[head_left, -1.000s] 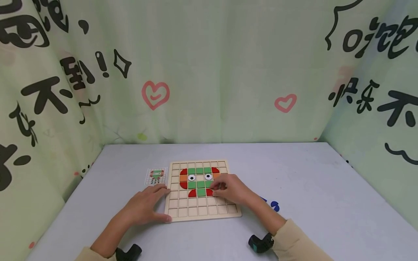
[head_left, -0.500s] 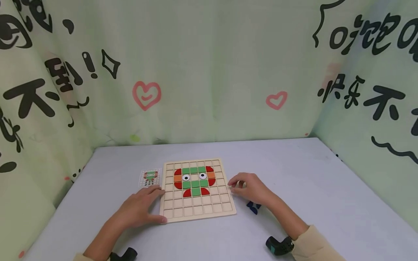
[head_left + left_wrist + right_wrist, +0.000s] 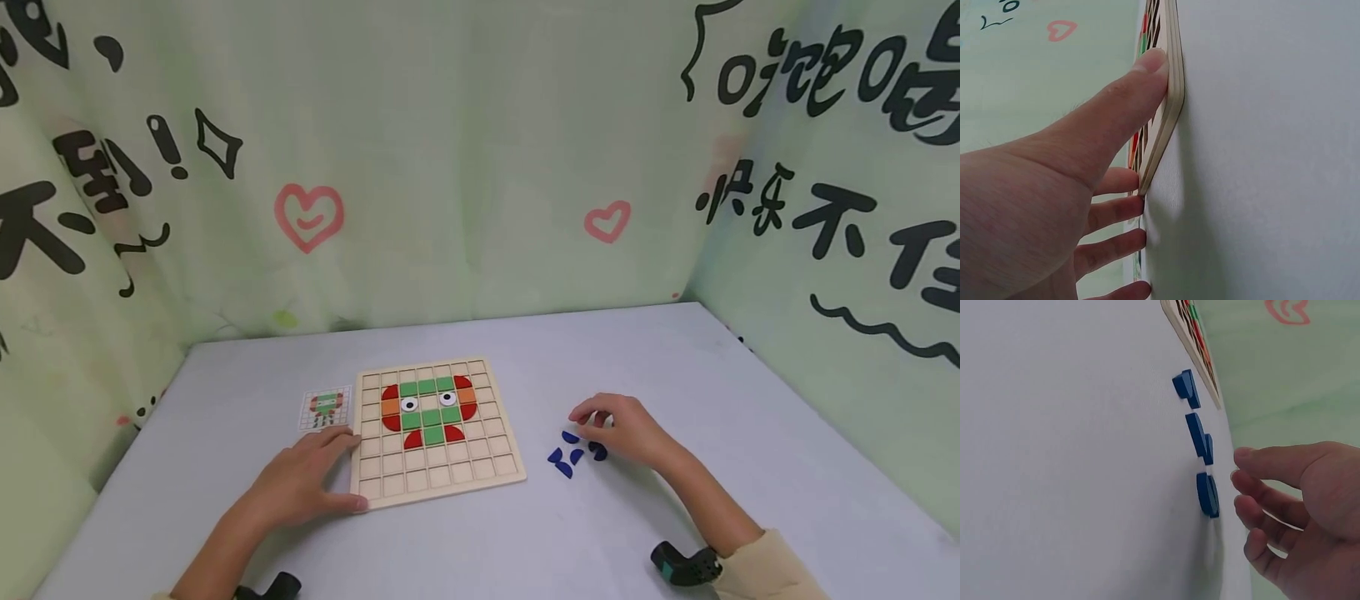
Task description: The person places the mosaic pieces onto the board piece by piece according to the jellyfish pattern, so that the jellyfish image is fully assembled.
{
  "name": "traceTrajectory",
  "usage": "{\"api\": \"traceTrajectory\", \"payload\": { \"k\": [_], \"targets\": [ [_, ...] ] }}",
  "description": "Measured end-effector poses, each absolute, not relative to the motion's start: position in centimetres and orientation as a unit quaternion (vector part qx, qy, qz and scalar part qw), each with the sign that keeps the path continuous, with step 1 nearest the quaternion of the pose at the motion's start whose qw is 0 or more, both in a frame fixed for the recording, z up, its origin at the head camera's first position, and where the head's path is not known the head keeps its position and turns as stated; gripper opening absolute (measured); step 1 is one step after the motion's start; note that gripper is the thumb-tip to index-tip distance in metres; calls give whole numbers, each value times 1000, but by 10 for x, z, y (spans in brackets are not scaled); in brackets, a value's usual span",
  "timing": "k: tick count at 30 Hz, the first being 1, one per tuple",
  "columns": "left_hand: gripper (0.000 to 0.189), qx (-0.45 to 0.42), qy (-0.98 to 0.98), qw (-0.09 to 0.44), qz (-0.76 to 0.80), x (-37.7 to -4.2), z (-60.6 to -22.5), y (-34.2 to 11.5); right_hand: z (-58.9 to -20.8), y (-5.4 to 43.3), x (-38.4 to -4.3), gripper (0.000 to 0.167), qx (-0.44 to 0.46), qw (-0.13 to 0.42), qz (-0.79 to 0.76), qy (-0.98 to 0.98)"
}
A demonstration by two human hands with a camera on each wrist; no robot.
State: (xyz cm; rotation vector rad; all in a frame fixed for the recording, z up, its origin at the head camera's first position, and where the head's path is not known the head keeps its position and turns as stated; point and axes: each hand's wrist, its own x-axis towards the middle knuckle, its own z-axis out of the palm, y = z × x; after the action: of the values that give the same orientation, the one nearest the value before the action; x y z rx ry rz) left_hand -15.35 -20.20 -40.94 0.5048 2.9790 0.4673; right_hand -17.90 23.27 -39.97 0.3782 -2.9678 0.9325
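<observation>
A wooden grid board (image 3: 465, 472) lies on the table, bearing green squares (image 3: 433, 436), red quarter-rounds (image 3: 453, 433), orange pieces and two eye pieces (image 3: 409, 405). My left hand (image 3: 288, 485) steadies its left side. In the left wrist view the straight thumb (image 3: 1110, 103) presses on the board (image 3: 1175, 69) near a corner, with the fingertips along the edge. Right of the board, my right hand (image 3: 630, 429) hovers by several dark blue curved pieces (image 3: 564, 470). Its fingers are loosely bent and hold nothing; the right wrist view shows blue pieces (image 3: 1207, 495) just beyond the fingertips.
A small printed card (image 3: 326, 408) with a matching coloured figure lies left of the board, near the left fingers. A pale curtain with black writing and red hearts (image 3: 309, 218) surrounds the white table (image 3: 480, 550). Each wrist wears a black device (image 3: 684, 563).
My right hand has left the lower red piece on the board and moved right to the blue pieces. The left hand stays at the board's edge. The head view has turned right.
</observation>
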Motion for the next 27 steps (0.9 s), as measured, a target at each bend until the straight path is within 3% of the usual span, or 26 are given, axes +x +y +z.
{"api": "traceTrajectory", "payload": {
  "k": [12, 27],
  "targets": [
    [87, 169, 972, 43, 156, -153, -407, -201, -406, 259, -162, 30, 103, -23, 298, -949],
    [86, 169, 972, 41, 157, -153, -408, -202, -411, 248, -166, 20, 138, 1, 299, -944]
  ]
}}
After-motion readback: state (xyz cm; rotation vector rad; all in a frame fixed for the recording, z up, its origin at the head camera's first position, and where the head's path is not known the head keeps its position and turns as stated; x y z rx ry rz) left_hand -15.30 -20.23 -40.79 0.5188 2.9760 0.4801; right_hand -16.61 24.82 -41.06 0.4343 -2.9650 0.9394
